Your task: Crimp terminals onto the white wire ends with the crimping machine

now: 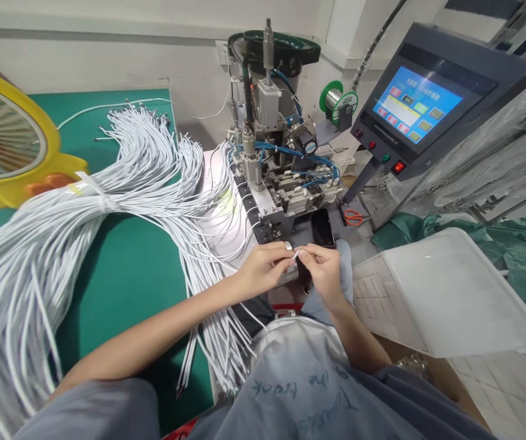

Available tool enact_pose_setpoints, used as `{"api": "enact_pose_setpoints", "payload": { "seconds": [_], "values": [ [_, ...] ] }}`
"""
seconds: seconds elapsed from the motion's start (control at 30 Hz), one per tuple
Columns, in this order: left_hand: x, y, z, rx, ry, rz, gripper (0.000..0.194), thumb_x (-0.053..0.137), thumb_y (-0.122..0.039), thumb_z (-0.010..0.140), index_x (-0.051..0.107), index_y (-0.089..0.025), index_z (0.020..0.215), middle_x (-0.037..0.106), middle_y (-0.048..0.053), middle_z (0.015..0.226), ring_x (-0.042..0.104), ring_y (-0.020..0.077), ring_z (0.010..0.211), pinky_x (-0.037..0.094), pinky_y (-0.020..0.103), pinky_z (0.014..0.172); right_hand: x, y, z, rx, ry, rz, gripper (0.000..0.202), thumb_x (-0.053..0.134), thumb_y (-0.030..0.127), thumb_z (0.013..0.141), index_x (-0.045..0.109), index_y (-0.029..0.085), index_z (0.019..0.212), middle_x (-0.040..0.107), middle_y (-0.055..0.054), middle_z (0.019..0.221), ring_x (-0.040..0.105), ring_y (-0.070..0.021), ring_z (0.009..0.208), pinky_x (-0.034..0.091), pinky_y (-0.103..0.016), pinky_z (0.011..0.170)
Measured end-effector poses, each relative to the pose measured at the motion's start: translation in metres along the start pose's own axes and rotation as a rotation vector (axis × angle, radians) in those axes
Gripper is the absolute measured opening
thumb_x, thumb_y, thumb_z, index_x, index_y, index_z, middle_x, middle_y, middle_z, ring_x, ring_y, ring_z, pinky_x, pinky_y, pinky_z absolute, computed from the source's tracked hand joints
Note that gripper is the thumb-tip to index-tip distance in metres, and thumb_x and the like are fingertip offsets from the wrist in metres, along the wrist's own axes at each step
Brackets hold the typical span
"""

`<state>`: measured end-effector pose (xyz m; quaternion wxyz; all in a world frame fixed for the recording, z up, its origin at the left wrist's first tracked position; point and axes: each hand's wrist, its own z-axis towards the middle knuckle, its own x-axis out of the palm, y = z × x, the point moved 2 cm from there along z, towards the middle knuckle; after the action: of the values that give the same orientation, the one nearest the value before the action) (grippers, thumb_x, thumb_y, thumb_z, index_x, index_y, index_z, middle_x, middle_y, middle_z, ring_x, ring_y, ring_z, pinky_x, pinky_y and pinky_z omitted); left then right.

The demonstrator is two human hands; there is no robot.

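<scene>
My left hand (269, 266) is closed, its thumb and fingers pinching a white cable (295, 255) close to its end. Opposite it, my right hand (321, 269) pinches the tip of the same cable; the tip itself is mostly hidden by the fingers. Both hands meet just in front of a metal wire-processing machine (263, 201) with blue air hoses. To the left lies a large bundle of white cables (153, 165), tied round its middle, with loose strands running toward the machine and down beside my lap.
A yellow fan (52, 146) stands on the green table (120, 263) at left. Right of the machine are a solder wire spool (337, 101), a touchscreen panel (416, 104), orange-handled scissors (353, 217) and a dark phone (322, 228). A white plastic bin (455, 293) is at right.
</scene>
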<state>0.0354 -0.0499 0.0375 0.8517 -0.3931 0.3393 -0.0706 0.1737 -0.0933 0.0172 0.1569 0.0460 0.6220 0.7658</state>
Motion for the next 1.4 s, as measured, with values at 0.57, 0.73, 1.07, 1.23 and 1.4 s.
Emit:
{"api": "enact_pose_setpoints", "payload": {
  "seconds": [0.57, 0.73, 1.07, 1.23, 1.4],
  "values": [
    [-0.005, 0.012, -0.002, 0.000, 0.102, 0.339, 0.023, 0.042, -0.016, 0.088, 0.065, -0.014, 0.088, 0.055, 0.002, 0.068, 0.052, 0.0107, 0.059, 0.039, 0.021, 0.052, -0.001, 0.007, 0.017, -0.160, 0.102, -0.292, 0.032, 0.051, 0.024, 0.079, 0.047, 0.019, 0.047, 0.025, 0.005, 0.048, 0.029, -0.0093, 0.045, 0.027, -0.026, 0.047],
    [-0.001, 0.010, 0.000, -0.216, 0.013, -0.128, 0.018, 0.054, -0.021, 0.085, 0.067, -0.013, 0.075, 0.061, 0.001, 0.063, 0.056, 0.0093, 0.058, 0.042, 0.019, 0.056, 0.010, -0.003, 0.009, -0.121, -0.046, -0.116, 0.028, 0.053, 0.033, 0.081, 0.061, 0.019, 0.058, 0.031, 0.004, 0.049, 0.033, -0.0111, 0.048, 0.030, -0.026, 0.048],
    [-0.014, 0.027, 0.008, -0.212, 0.269, 0.371, 0.024, 0.040, -0.016, 0.088, 0.063, -0.013, 0.082, 0.054, 0.003, 0.072, 0.052, 0.0127, 0.063, 0.040, 0.023, 0.059, 0.020, -0.039, 0.035, -0.010, 0.137, -0.035, 0.026, 0.054, 0.032, 0.079, 0.065, 0.017, 0.062, 0.052, 0.000, 0.058, 0.045, -0.0120, 0.055, 0.035, -0.025, 0.052],
    [-0.013, 0.051, 0.009, -0.268, 0.394, 0.632, 0.026, 0.037, -0.015, 0.090, 0.060, -0.012, 0.079, 0.050, 0.004, 0.079, 0.048, 0.0106, 0.054, 0.039, 0.024, 0.054, 0.030, -0.070, 0.056, 0.129, 0.127, -0.040, 0.017, 0.058, 0.029, 0.070, 0.064, 0.016, 0.061, 0.048, 0.004, 0.052, 0.040, -0.0097, 0.050, 0.033, -0.023, 0.049],
    [-0.009, 0.063, 0.006, -0.270, 0.387, 0.685, 0.026, 0.037, -0.015, 0.090, 0.062, -0.013, 0.093, 0.051, 0.004, 0.077, 0.049, 0.0104, 0.053, 0.040, 0.023, 0.053, 0.036, -0.086, 0.060, 0.223, 0.132, 0.058, 0.015, 0.060, 0.031, 0.068, 0.063, 0.016, 0.068, 0.058, 0.001, 0.061, 0.050, -0.0116, 0.056, 0.039, -0.024, 0.055]
  ]
}}
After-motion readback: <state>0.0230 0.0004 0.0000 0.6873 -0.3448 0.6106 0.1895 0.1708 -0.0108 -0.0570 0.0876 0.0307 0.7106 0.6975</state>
